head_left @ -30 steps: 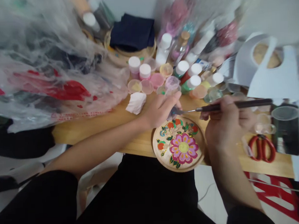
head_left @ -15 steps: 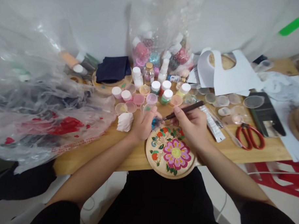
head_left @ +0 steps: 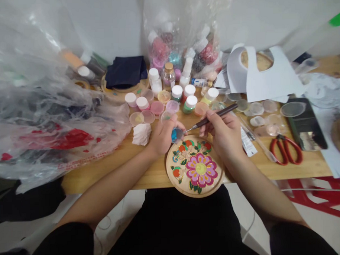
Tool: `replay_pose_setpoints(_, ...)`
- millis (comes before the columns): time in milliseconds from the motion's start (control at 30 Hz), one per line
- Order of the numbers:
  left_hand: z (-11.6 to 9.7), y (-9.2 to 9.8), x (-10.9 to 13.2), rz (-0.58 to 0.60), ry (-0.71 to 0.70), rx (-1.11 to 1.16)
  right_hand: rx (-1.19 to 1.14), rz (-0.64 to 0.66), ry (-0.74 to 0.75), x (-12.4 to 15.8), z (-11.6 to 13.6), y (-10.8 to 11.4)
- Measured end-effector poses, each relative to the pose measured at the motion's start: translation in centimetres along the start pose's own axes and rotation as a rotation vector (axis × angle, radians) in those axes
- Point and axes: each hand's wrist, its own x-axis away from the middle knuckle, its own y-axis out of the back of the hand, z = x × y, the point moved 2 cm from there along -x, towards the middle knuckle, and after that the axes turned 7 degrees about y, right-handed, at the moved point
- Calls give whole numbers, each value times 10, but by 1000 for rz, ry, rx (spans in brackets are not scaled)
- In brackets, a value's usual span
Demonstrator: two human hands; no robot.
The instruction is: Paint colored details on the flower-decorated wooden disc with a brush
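My left hand (head_left: 163, 136) is closed round a small clear cup (head_left: 177, 135) with blue stuff inside, tilted above the upper left rim of a round wooden plaque (head_left: 171, 177). In my right hand (head_left: 223, 131), thumb and fingers pinch a dark-handled tool (head_left: 214, 116) with a thin metal tip, which reaches to the cup's mouth. The plaque overhangs the table's front edge. On it are a large pink and purple flower (head_left: 201, 169), orange fruits and green leaves with gold outlines.
Behind my hands stand several white-lidded jars (head_left: 190, 104) and shallow cups (head_left: 157, 108). Crumpled white tissue (head_left: 141, 134) lies left of my left hand. Red-handled pliers (head_left: 285, 150) and a dark phone (head_left: 308, 124) are on the right. Plastic bags (head_left: 61, 127) spread across the left.
The cup has tilted so that its mouth shows more clearly. The tool's tip has drawn back slightly to the right, near the cup's rim. The whole view has shifted a little.
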Motion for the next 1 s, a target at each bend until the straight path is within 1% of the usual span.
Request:
replay_pose_setpoints(133, 0, -1, -1, 19, -39, -9, 34, 9, 1, 3, 1, -1)
replay_pose_setpoints(200, 0, -2, -2, 41, -42, 28, 66, 48, -11, 7, 1, -1)
replay_pose_setpoints(300, -1, -2, -2, 23, -106, 35, 147, 115, -5, 13, 2, -1)
replay_pose_setpoints(400, 0, -2, -2, 9, -70, 1, 226, 177, 16, 18, 2, 1)
replay_pose_setpoints(467, 1, -2, -2, 28, -65, -6, 268, 209, 31, 20, 2, 2)
replay_pose_setpoints(667, 2, -2, -2, 28, -136, 24, 332, 224, 65, 22, 4, 0)
replay_pose_setpoints(1000, -1, -3, 0, 30, -101, 37, 323, 203, 90, 24, 8, -4)
